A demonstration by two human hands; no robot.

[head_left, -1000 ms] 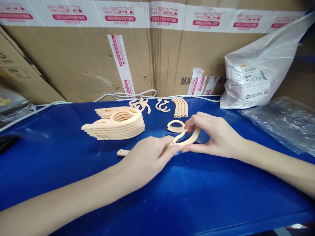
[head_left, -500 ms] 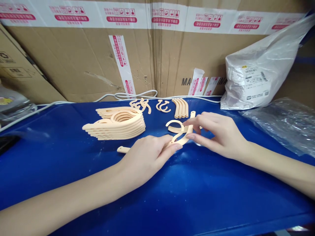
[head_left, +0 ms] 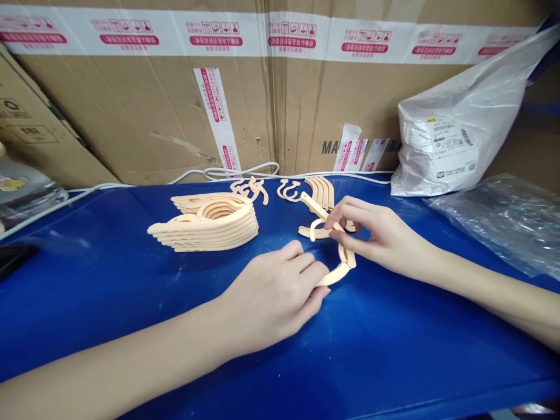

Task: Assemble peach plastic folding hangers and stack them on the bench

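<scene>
Between my hands is a cream plastic folding hanger (head_left: 335, 275), its two arms bent at the joint and its curved hook pointing away from me. My left hand (head_left: 273, 294) is closed around one arm, hiding most of it. With thumb and fingertips, my right hand (head_left: 382, 233) pinches the other arm near the hook. Just behind, a loose curved hanger arm (head_left: 308, 232) lies on the table, partly covered by the hanger and my fingers. To the left sits a neat stack of folded hangers (head_left: 214, 230).
Loose hooks (head_left: 289, 191) and several hanger arms (head_left: 321, 191) lie at the back of the blue table (head_left: 350, 361). Behind them run a white cable (head_left: 184, 176) and a big cardboard box (head_left: 144, 111). A white plastic bag (head_left: 455, 128) and clear film (head_left: 503, 221) are at right.
My left hand has come nearer to me with its arm of the hanger. The hanger has turned and folded more, its far arm now slanting back to the left; my right hand has barely moved.
</scene>
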